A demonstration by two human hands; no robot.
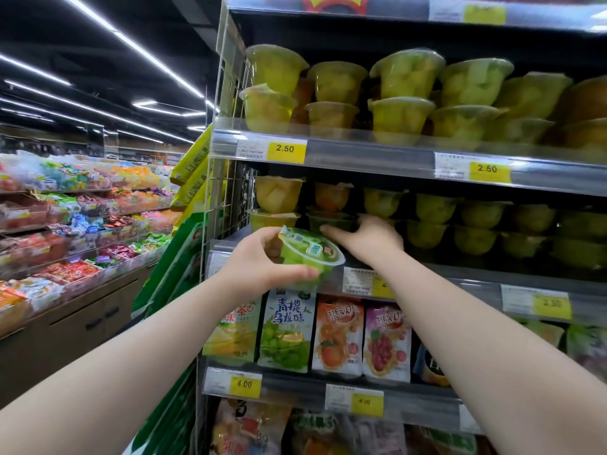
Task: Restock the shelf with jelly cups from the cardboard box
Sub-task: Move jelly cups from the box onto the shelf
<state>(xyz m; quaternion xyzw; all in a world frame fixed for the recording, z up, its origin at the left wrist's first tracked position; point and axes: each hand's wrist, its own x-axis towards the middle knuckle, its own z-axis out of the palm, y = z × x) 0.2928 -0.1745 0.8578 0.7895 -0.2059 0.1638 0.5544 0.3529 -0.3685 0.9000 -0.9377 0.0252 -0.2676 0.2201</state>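
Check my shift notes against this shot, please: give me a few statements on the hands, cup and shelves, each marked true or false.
1. The left hand holds a green jelly cup. True.
2. The right hand holds a second cup in the air. False: it reaches onto the middle shelf among the cups there.
3. The yellow tags under the top cup row read 4.00. False: 2.50.
4. Pouches hang below the middle shelf. True.

Stacked jelly cups (427,221) crowd the middle shelf (460,274); a dark gap opens above them.
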